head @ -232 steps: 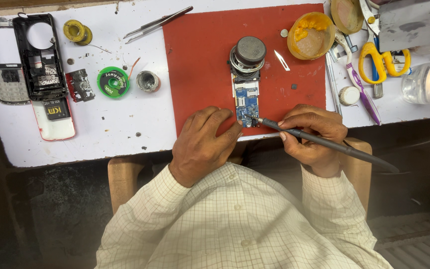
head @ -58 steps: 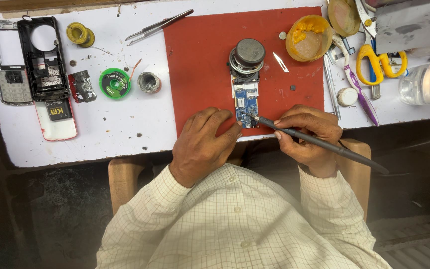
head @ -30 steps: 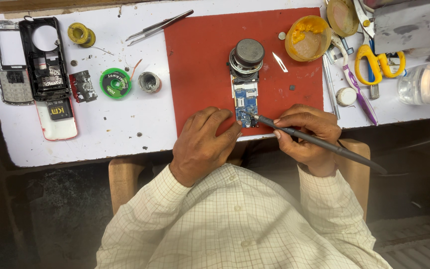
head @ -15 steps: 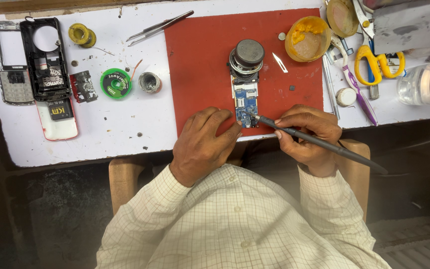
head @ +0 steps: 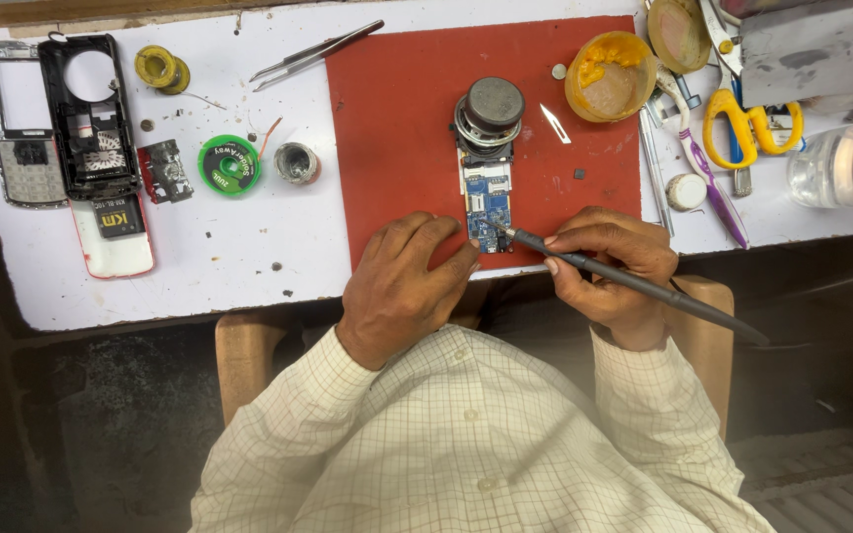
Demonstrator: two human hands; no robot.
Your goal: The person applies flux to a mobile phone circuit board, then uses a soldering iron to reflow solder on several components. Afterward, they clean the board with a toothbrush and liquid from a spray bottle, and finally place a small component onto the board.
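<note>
Red mat [head: 397,128] under blue circuit board [head: 488,205], left hand [head: 407,281] palm-down, fingertips steadying its edge, right hand [head: 609,266] gripping soldering iron [head: 634,284] pen-style, tip on board

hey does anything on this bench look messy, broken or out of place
Nothing looks spilled. A phone lies in pieces at the far left of the white table, seemingly taken apart deliberately. The yellow tub is smeared with paste, and small dark bits dot the red mat.

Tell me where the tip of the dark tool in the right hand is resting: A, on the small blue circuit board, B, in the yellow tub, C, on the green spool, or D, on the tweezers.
A: the right hand holds the dark tool with its tip on the blue circuit board, which the left hand steadies on the red mat.
</note>
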